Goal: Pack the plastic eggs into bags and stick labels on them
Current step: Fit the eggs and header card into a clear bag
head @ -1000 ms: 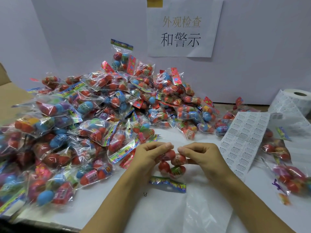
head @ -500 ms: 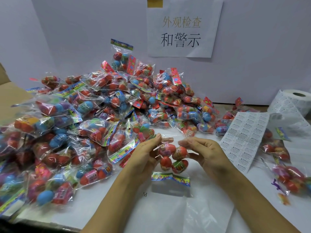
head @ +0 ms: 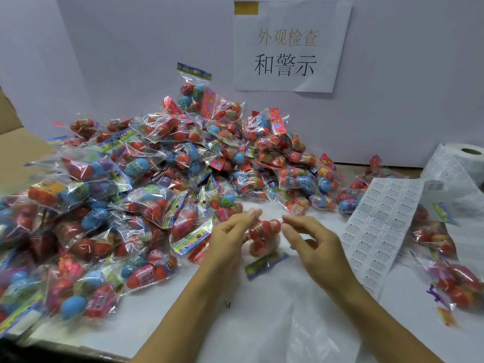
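Red eggs' bag (head: 264, 238) (blurred) hangs between left hand (head: 230, 238) and right hand (head: 313, 243); grip unclear.

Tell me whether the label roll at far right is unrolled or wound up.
Partly unrolled: the white label roll trails a printed label strip down over the white table.

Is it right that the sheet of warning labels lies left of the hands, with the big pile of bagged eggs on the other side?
No. The head view shows the sheet of warning labels right of the hands, and the pile of bagged eggs on their left.
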The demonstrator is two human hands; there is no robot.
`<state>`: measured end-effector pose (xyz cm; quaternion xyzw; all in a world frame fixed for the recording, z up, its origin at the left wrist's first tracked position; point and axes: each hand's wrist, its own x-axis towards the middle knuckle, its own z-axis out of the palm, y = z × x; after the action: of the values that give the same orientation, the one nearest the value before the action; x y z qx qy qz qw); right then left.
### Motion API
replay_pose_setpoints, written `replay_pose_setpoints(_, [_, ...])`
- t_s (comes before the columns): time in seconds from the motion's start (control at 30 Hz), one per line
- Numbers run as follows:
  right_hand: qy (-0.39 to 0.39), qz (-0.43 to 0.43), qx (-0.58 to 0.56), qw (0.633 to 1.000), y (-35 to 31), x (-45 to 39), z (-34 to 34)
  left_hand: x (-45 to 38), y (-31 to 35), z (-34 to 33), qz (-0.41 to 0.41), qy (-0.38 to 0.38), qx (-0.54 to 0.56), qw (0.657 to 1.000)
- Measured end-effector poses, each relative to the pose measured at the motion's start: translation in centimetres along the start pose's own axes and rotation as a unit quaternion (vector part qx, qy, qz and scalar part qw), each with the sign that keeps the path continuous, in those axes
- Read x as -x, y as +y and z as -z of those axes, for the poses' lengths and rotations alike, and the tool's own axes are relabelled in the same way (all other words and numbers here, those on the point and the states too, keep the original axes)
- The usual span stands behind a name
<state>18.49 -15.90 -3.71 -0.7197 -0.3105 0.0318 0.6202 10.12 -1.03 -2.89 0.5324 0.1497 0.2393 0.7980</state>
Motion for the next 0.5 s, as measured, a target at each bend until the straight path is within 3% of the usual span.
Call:
replay_pose_setpoints(0.1, [-0.071,-0.008,-0.009,0.997,0.1,0.3,-0.4,0.0,-0.4,0.3,-0.013,-0.084,-0.044,0.995])
replay_pose_setpoints(0.17, [-0.070,-0.003,-0.006,0.998,0.3,0.3,-0.4,0.1,-0.4,0.4,-0.017,-0.127,-0.044,0.991])
replay_pose_setpoints(0.27, [-0.027,-0.055,-0.049,0.997,0.5,-0.2,0.0,-0.1,-0.6,0.5,-0.049,-0.072,-0.044,0.995])
replay_pose_setpoints(0.37, [-0.038,-0.129,-0.148,0.980,0.3,-0.5,0.3,-0.7,-1.2,1.2,-0.095,0.026,-0.135,0.986])
replay_pose_setpoints(0.43, [-0.069,-0.173,-0.191,0.964,0.1,-0.6,0.3,-0.8,-1.4,1.4,-0.064,0.013,-0.161,0.985])
replay_pose_setpoints(0.5, [-0.094,-0.194,-0.213,0.953,0.1,-0.5,0.2,-0.6,-1.5,1.2,0.007,-0.056,-0.121,0.991])
